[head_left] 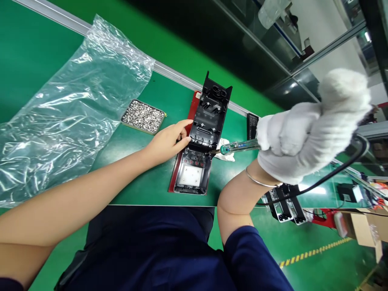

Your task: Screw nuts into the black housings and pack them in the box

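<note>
Housing (pixel 203 137), a long black plastic shell, lies open side up on a red mat (pixel 173 178) near the bench's front edge, its far end tilted up toward the rail (pixel 169 70). Inside its near end sits a pale square pad with small red parts just above it.

Largest on the green bench (pixel 36 48) is a clear plastic bag (pixel 66 105), crumpled and spread flat over the left half. Right of the bag, well apart from the housing, a shallow tray (pixel 142 117) is filled with small silver screws.

Both forearms reach in from below, bare to the dark blue sleeves. The left arm stretches long and nearly straight from the lower left; the left hand (pixel 168 139) lies palm down with fingers extended and close together, fingertips pressing the housing's left wall near its middle. It pinches nothing.

The right arm bends sharply at the elbow and rises close to the camera, a thin bangle at the wrist. The right hand (pixel 306 133), in a white glove, is clenched in a fist round the grip of a driver (pixel 239 146), knuckles to the left. The driver's clear greenish barrel points left, its tip meeting the housing's right wall about halfway along. A black cable (pixel 333 173) curves off from the fist to the lower left.

A small white scrap (pixel 226 155) lies just beside the housing under the barrel.
</note>
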A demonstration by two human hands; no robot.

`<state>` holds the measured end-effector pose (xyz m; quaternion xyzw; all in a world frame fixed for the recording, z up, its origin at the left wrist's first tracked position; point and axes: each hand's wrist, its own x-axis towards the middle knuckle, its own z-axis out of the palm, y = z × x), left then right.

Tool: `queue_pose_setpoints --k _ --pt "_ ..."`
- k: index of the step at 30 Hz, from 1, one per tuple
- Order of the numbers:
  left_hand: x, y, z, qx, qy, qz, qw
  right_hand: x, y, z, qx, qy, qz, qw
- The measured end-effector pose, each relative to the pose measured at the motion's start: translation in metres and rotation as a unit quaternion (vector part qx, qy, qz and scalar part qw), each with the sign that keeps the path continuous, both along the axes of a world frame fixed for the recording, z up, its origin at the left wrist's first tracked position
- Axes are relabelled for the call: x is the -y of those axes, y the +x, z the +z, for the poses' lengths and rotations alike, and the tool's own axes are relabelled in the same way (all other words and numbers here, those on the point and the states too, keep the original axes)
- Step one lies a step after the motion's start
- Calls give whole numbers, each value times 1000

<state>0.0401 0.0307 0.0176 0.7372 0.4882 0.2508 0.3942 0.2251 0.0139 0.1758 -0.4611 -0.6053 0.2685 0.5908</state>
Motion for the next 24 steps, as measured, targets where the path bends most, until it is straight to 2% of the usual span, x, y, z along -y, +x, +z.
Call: queue_pose_setpoints --k 3,6,10,13,15,17,21,24 --pt "0 0 -1 3 -5 3 1000 1 -6 0 -13 42 4 999" --pt "-1 0 -4 17 0 11 1000 -5 -8 -1 -34 39 0 999" --pt "3 1 -9 49 16 37 998 -4 -7 -1 -89 -12 71 993" --pt "7 -1 -3 75 44 60 994 2 -3 -3 -118 -68 84 987" --pt "13 -2 11 107 80 88 987 1 0 -6 -123 -90 69 986" --pt "26 -2 34 151 82 116 978 -1 2 -8 -124 -103 62 985" --pt "71 -4 84 298 69 42 951 -2 3 -9 -125 -128 65 982" --pt "102 -12 99 364 20 -31 931 1 3 -9 -125 -130 62 982"
